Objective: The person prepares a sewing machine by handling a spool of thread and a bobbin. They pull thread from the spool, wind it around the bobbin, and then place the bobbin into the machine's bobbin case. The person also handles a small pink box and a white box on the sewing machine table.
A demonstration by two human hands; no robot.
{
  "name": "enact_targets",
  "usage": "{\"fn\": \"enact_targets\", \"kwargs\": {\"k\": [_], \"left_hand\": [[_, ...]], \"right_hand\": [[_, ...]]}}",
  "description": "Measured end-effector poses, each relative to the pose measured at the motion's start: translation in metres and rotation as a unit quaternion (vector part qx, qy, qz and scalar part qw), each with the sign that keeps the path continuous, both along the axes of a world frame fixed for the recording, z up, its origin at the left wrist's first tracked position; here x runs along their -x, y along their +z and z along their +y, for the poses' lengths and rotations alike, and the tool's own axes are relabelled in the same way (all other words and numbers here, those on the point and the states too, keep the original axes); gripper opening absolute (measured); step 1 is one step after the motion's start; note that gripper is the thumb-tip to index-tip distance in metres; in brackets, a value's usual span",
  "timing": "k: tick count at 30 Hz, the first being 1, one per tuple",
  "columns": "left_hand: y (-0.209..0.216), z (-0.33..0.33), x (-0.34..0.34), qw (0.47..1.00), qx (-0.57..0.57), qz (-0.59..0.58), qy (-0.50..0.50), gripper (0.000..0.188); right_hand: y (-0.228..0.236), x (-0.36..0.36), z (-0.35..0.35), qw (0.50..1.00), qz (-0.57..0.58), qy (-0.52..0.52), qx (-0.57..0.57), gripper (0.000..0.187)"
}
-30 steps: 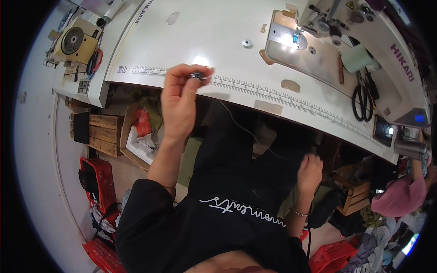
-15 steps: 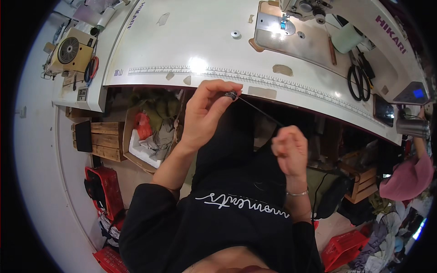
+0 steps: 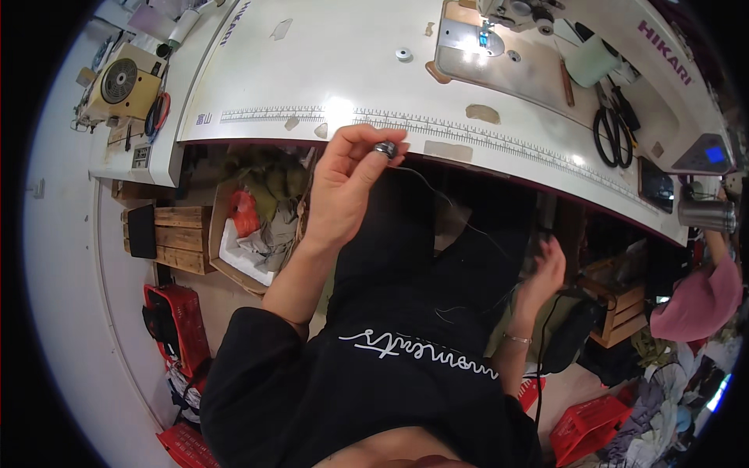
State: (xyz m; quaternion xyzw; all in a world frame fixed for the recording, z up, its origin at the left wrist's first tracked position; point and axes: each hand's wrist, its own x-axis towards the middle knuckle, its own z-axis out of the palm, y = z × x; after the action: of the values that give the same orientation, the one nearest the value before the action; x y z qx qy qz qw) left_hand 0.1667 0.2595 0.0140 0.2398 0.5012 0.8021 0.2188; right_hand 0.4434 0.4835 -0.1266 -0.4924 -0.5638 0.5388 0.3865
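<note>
Just in front of the sewing table's near edge, my left hand pinches a small round metal bobbin case between thumb and fingers. From it a thin thread trails in a loose curve to the right, across my dark trousers; its far end is too fine to follow. My right hand is lower and farther right, apart from the bobbin case. Its fingers are loosely spread and a little blurred, with nothing visible in them.
The white table carries a sewing machine, black scissors, a thread cone and a small white bobbin. Below left is a cardboard box of cloth. At the right edge is another person's pink sleeve.
My right hand has moved right and down, away from the left, and its fingers have opened. The taut thread now hangs slack. The bobbin case has shifted slightly left and up.
</note>
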Motion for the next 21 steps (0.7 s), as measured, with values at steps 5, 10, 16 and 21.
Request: {"fn": "enact_targets", "kwargs": {"k": [5,10,16,21], "left_hand": [[0.0,0.011,-0.022,0.996,0.036,0.081,-0.026,0.019],[0.005,0.007,-0.024,0.951,0.149,0.266,0.059,0.018],[-0.002,0.003,-0.014,0.965,0.136,0.219,0.049,0.021],[0.006,0.011,-0.021,0.894,0.197,0.395,0.076,0.025]], "right_hand": [[0.117,0.118,-0.073,0.893,0.195,0.404,0.046,0.035],[0.147,0.127,-0.08,0.777,0.108,0.602,0.147,0.023],[0.109,0.085,-0.052,0.724,0.421,0.442,0.32,0.029],[0.131,0.117,-0.056,0.885,0.212,0.388,0.148,0.035]]}}
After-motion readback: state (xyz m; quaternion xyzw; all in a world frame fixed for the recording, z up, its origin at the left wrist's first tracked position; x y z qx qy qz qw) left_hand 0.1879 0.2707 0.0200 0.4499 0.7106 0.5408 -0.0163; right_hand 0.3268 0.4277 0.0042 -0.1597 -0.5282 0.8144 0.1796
